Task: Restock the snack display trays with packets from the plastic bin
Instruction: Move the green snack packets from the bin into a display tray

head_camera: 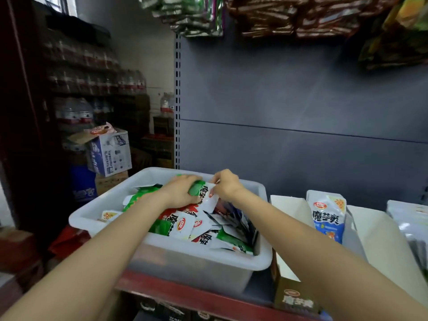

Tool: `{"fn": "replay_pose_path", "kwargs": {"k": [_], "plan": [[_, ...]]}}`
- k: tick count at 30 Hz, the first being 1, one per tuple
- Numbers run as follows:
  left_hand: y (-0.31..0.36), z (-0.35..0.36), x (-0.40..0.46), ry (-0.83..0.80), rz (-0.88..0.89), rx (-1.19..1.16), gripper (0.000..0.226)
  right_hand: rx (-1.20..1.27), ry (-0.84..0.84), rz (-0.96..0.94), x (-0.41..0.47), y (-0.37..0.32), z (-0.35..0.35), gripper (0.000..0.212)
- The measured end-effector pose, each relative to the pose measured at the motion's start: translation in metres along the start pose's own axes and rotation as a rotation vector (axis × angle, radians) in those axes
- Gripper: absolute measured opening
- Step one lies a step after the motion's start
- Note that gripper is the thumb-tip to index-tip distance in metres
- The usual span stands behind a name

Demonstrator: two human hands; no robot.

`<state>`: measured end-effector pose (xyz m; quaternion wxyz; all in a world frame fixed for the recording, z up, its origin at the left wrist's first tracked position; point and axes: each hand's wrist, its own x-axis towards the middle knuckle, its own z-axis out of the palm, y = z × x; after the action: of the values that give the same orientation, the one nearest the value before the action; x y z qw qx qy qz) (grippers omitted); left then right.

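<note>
Far left, outside the work area: stacked cartons (108, 151) and shrink-wrapped bottled water (74, 114) against the wall; not part of the task. Centre-left: translucent plastic bin (199, 269) sits on the red-edged shelf (185, 291), heaped with small foil snack packets (185, 224) in green, red and white, lying loose at all angles. Left hand (179, 191) is over the heap, fingers curled round a green packet (196, 188), holding it at its upper part. Right hand (225, 184) is just beside it, fingertips pinching the white edge of that same packet or of one pressed against it; cannot tell which. Judgement on handling: packets look light, soft-sided and glossy, so likely slippery against each other and prone to sliding out of a stack; contents probably squashy, not fragile. Best hold appears to be across the flat faces, or by the sealed top seam for single packets; gathering several face to face, as both hands seem to be doing, should keep them aligned. Right of the bin: open cardboard display tray (294, 295), mostly unfilled, with a blue-and-white packet (327, 218) standing upright at its back. Far right: further trays of pale packets (412, 228), cut off by the frame edge.
</note>
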<state>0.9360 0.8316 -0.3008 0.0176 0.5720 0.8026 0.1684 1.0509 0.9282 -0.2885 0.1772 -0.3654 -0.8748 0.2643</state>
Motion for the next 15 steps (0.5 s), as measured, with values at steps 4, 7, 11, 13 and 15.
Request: {"fn": "replay_pose_path", "kwargs": {"k": [4, 7, 11, 13, 15], "plan": [[0.009, -0.005, -0.002, 0.301, 0.039, -0.052, 0.037, 0.119, 0.168, -0.140, -0.025, 0.002, -0.031, 0.021], [0.031, -0.011, -0.011, 0.417, 0.075, -0.147, 0.020, 0.178, 0.290, -0.228, -0.047, 0.017, -0.053, 0.012], [0.080, -0.014, -0.034, 0.637, 0.208, -0.136, 0.012, 0.153, 0.534, -0.107, -0.069, 0.047, -0.078, 0.032], [0.109, -0.011, -0.046, 0.739, 0.294, -0.037, 0.012, 0.462, 0.429, 0.080, -0.090, 0.052, -0.088, 0.051], [0.138, -0.005, -0.054, 0.777, 0.404, 0.103, 0.021, 0.891, 0.253, 0.104, -0.112, 0.057, -0.098, 0.051]]}}
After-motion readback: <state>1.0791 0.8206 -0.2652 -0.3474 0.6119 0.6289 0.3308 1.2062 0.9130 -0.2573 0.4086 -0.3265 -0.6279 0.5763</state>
